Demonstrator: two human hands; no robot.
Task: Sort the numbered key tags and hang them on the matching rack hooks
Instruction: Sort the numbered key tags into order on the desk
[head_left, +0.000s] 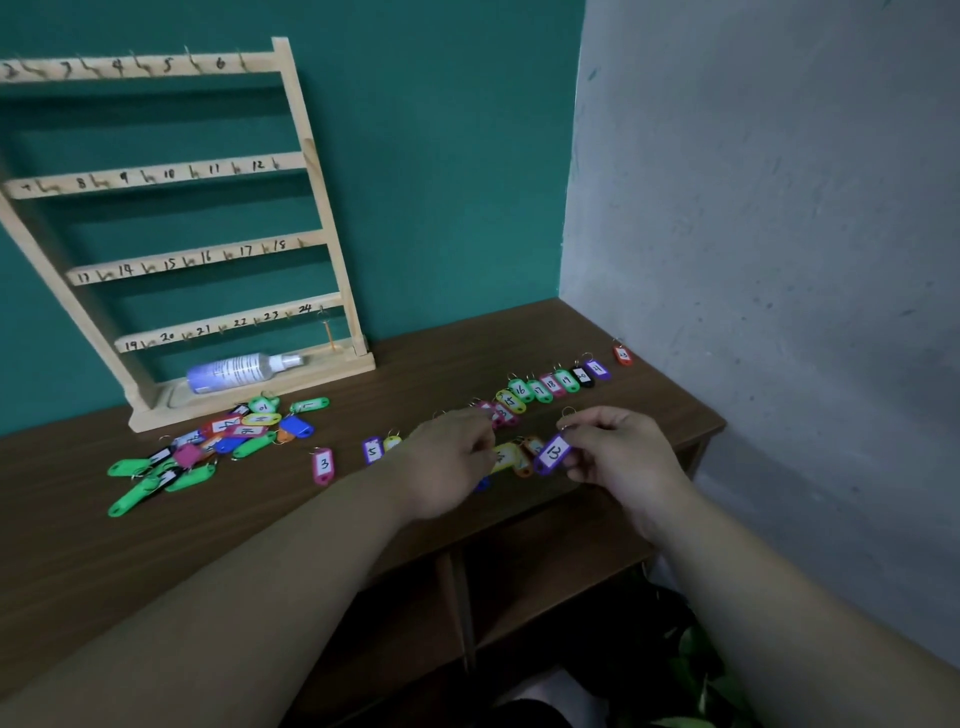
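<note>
My right hand (618, 452) pinches a purple key tag (551, 453) with a handwritten number, just above the brown table (260, 525). My left hand (449, 462) lies curled over several tags in the middle; whether it holds one is hidden. A sorted row of tags (550, 385) runs diagonally toward the right wall, ending at a red tag (622, 355). A pink tag marked 3 (323, 465) and a purple tag marked 5 (372, 450) lie singly. A loose pile of tags (208, 447) sits at left. The wooden rack (317, 218) with numbered hooks stands at the back.
A spray bottle (241, 370) lies in the rack's base tray. A grey wall (779, 260) closes the right side and a teal wall stands behind. The table's front edge drops to shelf compartments (519, 587), with green leaves (696, 675) below right.
</note>
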